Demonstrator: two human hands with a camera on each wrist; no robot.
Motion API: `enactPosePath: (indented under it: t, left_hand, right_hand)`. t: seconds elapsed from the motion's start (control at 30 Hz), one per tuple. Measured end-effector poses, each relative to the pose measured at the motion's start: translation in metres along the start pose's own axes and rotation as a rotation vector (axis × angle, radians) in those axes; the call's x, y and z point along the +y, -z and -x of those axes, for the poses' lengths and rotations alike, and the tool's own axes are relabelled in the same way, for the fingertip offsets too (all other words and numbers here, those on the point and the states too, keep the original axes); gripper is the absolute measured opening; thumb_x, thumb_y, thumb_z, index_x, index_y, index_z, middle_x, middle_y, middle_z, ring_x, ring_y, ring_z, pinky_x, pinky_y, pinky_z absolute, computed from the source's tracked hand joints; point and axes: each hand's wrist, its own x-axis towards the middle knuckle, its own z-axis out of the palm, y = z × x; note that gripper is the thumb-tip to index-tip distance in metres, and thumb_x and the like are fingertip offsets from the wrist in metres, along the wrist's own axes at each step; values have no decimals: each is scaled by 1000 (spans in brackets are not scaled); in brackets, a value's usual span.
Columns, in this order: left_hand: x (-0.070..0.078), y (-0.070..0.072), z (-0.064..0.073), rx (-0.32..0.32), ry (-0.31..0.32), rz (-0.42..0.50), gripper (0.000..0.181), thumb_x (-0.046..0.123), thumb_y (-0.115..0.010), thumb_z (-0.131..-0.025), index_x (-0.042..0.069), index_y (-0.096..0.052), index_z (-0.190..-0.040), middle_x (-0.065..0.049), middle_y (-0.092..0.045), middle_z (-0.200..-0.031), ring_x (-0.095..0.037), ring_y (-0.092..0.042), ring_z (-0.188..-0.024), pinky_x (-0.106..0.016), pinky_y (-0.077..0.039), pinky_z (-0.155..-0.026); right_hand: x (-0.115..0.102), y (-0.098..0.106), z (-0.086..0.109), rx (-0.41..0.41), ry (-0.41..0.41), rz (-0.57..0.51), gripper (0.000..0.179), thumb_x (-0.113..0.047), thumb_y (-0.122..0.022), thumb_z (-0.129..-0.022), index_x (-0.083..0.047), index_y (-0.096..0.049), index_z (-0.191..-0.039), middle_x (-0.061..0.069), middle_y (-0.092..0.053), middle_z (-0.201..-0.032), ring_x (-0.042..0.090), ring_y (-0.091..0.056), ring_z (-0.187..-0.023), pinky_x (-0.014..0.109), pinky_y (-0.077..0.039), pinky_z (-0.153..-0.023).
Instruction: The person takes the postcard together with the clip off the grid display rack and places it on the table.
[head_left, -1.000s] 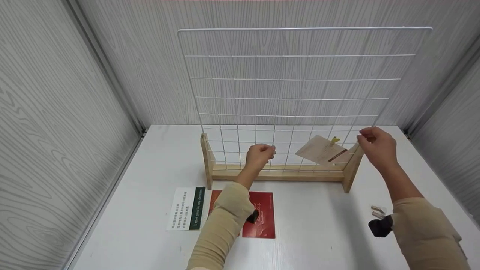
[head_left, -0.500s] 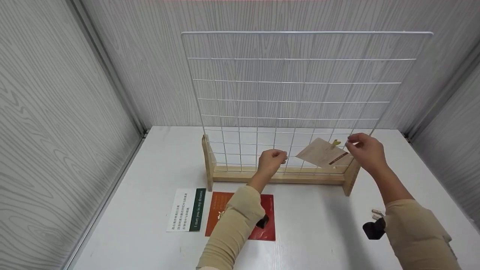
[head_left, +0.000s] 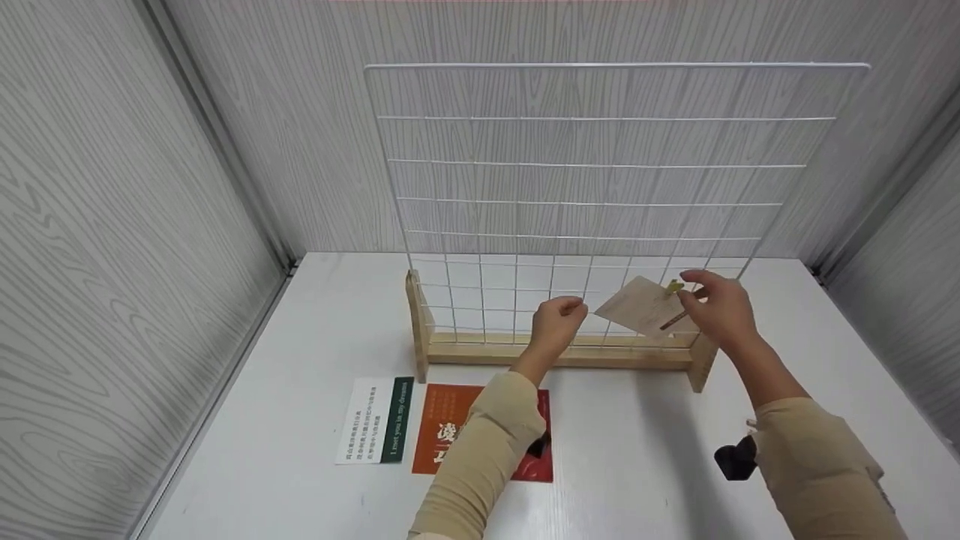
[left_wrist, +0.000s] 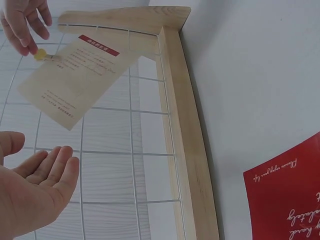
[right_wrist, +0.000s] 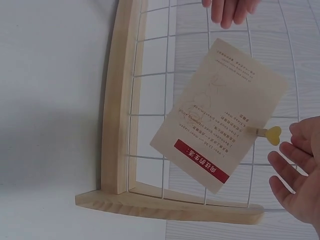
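Note:
A cream card [head_left: 634, 304] hangs tilted on the white wire grid [head_left: 517, 277], held at its upper edge by a clothespin with a yellow heart [right_wrist: 272, 135]. The card's print and red band [right_wrist: 201, 159] show in the right wrist view. My right hand [head_left: 718, 306] is right at the clothespin, fingers slightly bent; in the right wrist view a small gap separates them from the heart. Left of the card, my left hand [head_left: 555, 330] hovers before the grid with nothing in it, fingers loosely extended in the left wrist view [left_wrist: 37, 187].
The grid stands in a wooden base [head_left: 562, 355] on the white table [head_left: 300, 360]. In front lie a white-and-green card [head_left: 375, 420], an orange card [head_left: 442, 420] and a red card [left_wrist: 287, 190], partly behind my left sleeve. A small clothespin [head_left: 751, 424] shows beside my right sleeve.
My right hand has moved left from the grid's right edge to the yellow clothespin. My left hand has shifted right toward the card. The card stays in place.

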Motion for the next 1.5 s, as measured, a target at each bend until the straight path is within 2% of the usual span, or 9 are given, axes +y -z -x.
enactPosePath:
  t: [0.37, 0.63, 0.73, 0.83, 0.9, 1.03, 1.13, 1.3, 1.5]
  left_hand:
    - [-2, -10, -1, -13, -38, -60, 23, 11, -53, -84, -1, -60, -102, -7, -61, -95, -14, -56, -88, -19, -44, -72]
    - [-3, -20, -4, -31, 3, -98, 23, 3, -51, -84, -1, -59, -105, -7, -60, -100, -15, -55, -93, -19, -42, -76]
    - [-12, -26, -12, -28, -17, -115, 25, -2, -50, -81, 2, -61, -103, -2, -62, -95, -10, -56, -89, -18, -42, -75]
    - [-33, -34, -23, -4, -98, -114, 24, -1, -52, -79, 6, -64, -98, 3, -63, -87, -5, -56, -81, -16, -43, -70]
    - [-36, -35, -23, 21, -116, -123, 21, -1, -55, -77, 6, -65, -95, 2, -63, -83, -6, -57, -78, -17, -44, -68]
    - [-20, -33, -12, 75, -90, -126, 14, -1, -60, -76, 3, -66, -88, -3, -63, -81, -11, -58, -75, -21, -45, -66]
    - [-7, -30, -4, 107, -108, -128, 11, -1, -60, -76, 1, -67, -84, -4, -63, -78, -11, -58, -72, -19, -45, -64]
    - [-2, -29, 0, 121, -113, -135, 10, -1, -60, -75, 2, -67, -83, -4, -63, -77, -9, -57, -70, -17, -44, -61]
    - [-2, -31, -1, 119, -126, -128, 10, -2, -60, -75, 0, -67, -82, -5, -63, -75, -10, -57, -68, -16, -44, -59]
  right_hand:
    - [3, -8, -1, 5, -23, 22, 30, -9, -51, -84, 2, -52, -112, 25, -56, -93, 36, -45, -91, 43, -41, -68]
    - [2, -10, -5, 20, -44, 36, 27, -5, -49, -84, 2, -55, -109, 21, -57, -95, 30, -52, -77, 29, -41, -52]
    - [2, -11, -5, 42, -57, 49, 27, -5, -48, -84, 2, -55, -109, 21, -57, -97, 29, -52, -79, 31, -41, -54]
    - [2, -12, -5, 54, -72, 48, 27, -5, -48, -84, 3, -54, -109, 21, -56, -100, 30, -51, -85, 35, -42, -59]
    - [2, -13, -5, 58, -77, 45, 27, -5, -48, -85, 3, -54, -110, 21, -56, -99, 31, -51, -86, 36, -42, -61]
    - [1, -15, -5, 69, -63, 41, 27, -3, -49, -84, 3, -55, -109, 20, -57, -99, 30, -51, -85, 37, -41, -61]
    - [0, -17, -7, 80, -34, 63, 26, -1, -51, -82, 3, -56, -107, 19, -59, -97, 31, -54, -82, 44, -36, -75]
    - [-2, -20, -10, 92, -20, 103, 25, -1, -53, -80, 3, -57, -105, 19, -60, -96, 31, -56, -79, 55, -16, -89]
    - [-1, -21, -12, 111, -2, 121, 24, -1, -54, -80, 6, -57, -103, 20, -59, -92, 33, -57, -80, 59, -8, -91]
